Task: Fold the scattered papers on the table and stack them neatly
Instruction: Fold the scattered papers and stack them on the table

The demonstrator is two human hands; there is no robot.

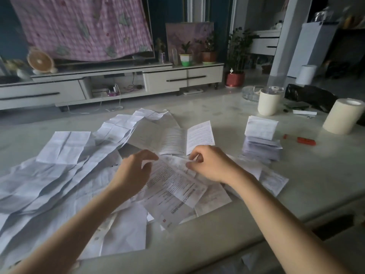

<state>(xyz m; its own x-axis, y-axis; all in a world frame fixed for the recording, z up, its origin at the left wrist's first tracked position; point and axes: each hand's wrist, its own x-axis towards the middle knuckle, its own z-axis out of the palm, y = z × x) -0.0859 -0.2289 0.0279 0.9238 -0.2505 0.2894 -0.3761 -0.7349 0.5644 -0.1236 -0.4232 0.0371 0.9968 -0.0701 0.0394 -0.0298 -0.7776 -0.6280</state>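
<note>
— Pinched by the right hand (207,165): the far corner of the printed sheet (173,186). At that edge the left hand (134,171) is curled; its hold cannot be told.
— The sheet's lie?
— Long axis is run toward the body; the folded stack (260,149) is placed rightward.

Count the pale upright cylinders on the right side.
3: a cream roll nearest, at far right; a clear-topped cream cylinder farther back; a white cylinder beyond the black bag. Others could sit out of frame.

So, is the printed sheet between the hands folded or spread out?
Spread out: the printed sheet lies open, text up; left hand and right hand pinch its far edge.
</note>
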